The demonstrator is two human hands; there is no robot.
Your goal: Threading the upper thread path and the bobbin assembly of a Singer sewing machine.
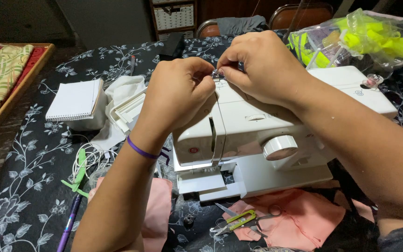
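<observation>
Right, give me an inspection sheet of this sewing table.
Surface: tablecloth, black with white flowers.
Job's things: white sewing machine; small metal thread guide on its top.
Clutter: thread snips, pink fabric, notepad, purple pen, bag of yellow material.
Grippers: left hand and right hand both pinch at the guide.
Cables: white cord, coiled.
Surroundings: chairs, drawer unit.

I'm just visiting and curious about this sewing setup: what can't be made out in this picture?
- Head view: what the left hand and right hand pinch atop the sewing machine; fingertips hide it, and any thread is too thin.
- Needle area: behind the left forearm.
- Bag of yellow pieces: blurred by plastic, so contents unclear.
</observation>
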